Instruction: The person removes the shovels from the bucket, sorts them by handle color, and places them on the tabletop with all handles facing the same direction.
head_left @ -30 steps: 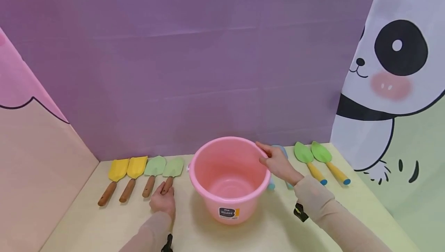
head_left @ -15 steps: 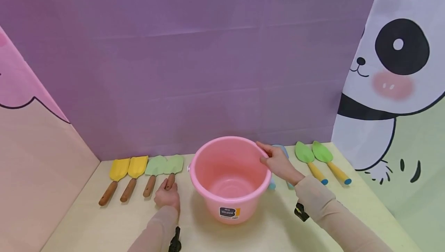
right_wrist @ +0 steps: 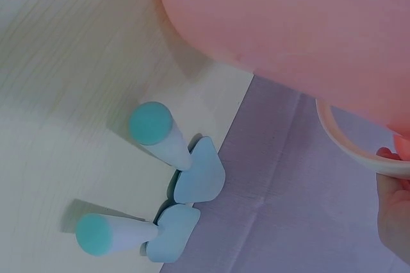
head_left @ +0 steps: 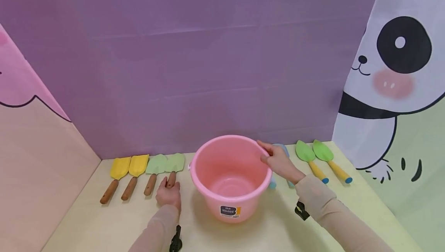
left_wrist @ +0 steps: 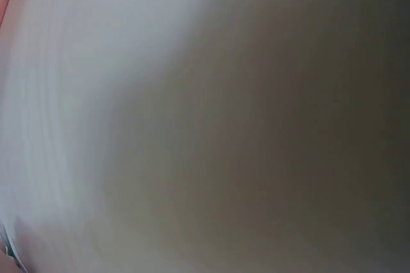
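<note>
A pink bucket [head_left: 231, 209] stands tilted toward me on the table. My right hand [head_left: 281, 163] pinches its right rim, thumb inside; in the right wrist view that hand [right_wrist: 392, 212] is at the bucket's far side. Left of the bucket lies a pale green hand shovel [head_left: 175, 163] with a brown wooden handle. The thumb and fingers of my left hand [head_left: 169, 198] are spread either side of that handle's end. A second pale green shovel [head_left: 156, 164] lies beside it, blades overlapping. The left wrist view is mostly blur.
Two yellow shovels [head_left: 120, 168] lie at the far left. Right of the bucket are two blue trowels [right_wrist: 198, 172], partly hidden in the head view, and two green trowels [head_left: 305, 151] with yellow handles. A purple cloth wall [head_left: 208, 70] rises behind the table [head_left: 104, 229].
The pale green shovel's handle has swung right, and its blade now meets the neighbouring one. My left hand has shifted right and loosened its fingers from the handle. The right hand keeps its hold.
</note>
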`<state>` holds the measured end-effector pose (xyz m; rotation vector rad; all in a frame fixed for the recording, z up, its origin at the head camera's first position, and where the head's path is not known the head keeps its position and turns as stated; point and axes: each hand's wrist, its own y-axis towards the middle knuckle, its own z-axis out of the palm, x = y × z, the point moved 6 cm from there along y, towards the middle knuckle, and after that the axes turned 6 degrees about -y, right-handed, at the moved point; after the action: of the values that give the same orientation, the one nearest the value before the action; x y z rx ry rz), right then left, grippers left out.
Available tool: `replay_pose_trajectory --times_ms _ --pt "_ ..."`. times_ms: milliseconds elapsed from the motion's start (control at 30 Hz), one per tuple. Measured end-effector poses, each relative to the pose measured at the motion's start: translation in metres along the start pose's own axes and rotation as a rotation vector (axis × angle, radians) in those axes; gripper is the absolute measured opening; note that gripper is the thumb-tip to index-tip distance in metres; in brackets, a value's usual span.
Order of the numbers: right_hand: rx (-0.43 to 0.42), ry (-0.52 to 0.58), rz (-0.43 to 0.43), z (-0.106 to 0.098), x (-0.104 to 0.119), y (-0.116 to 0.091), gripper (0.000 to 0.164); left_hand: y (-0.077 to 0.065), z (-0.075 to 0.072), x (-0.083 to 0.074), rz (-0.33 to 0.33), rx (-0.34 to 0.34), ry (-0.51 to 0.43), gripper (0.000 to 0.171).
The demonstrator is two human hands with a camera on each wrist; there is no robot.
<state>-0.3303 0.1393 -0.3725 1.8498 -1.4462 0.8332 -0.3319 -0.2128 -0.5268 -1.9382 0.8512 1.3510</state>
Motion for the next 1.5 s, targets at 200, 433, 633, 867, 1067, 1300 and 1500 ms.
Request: replay_pose_trajectory --times_ms 200,433,633,867,1067,1300,1500 --pt "0.013 -0.007 0.001 0.000 -0.001 0.001 0.054 -0.001 -0.002 0.001 0.002 0.016 0.010 0.057" --pt "0.014 0.004 0.023 -0.004 -0.003 0.001 0.055 0.001 0.000 0.001 -0.026 0.097 -0.142 0.066" --pt "0.012 0.005 0.010 -0.002 -0.005 0.003 0.055 0.003 -0.009 0.001 -0.004 0.118 -0.217 0.062" --pt "-0.013 -0.028 -0.013 -0.004 -0.001 0.003 0.054 -0.002 -0.014 -0.010 0.079 0.150 -0.175 0.058" --pt "-0.062 0.010 -0.047 -0.008 0.001 0.000 0.050 -0.015 -0.018 -0.030 0.215 0.221 -0.116 0.052" --pt "-0.156 0.075 -0.068 -0.015 0.002 -0.006 0.041 -0.030 -0.024 -0.066 0.424 0.357 -0.081 0.047" --pt "-0.179 0.029 -0.126 -0.023 0.004 -0.016 0.039 -0.048 -0.039 -0.093 0.598 0.457 0.104 0.043"
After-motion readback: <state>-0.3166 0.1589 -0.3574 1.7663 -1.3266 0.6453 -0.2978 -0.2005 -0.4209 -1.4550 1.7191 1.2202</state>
